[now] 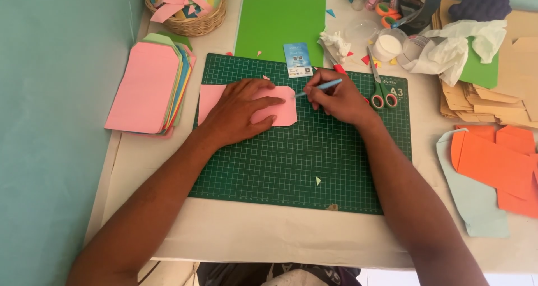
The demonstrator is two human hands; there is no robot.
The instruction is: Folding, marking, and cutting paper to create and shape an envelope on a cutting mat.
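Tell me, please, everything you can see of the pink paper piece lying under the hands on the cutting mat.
The pink paper piece is a flat, matte sheet, apparently thin card, with its right corners clipped at an angle like a tag. It lies lengthwise on the upper left of the green cutting mat. The left hand presses flat on its middle, hiding much of it. The right hand holds a light blue pen-like tool, its tip meeting the piece's upper right edge.

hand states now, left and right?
Left hand: open, flat, pressing on the pink paper piece.
Right hand: closed, holding the light blue craft knife.
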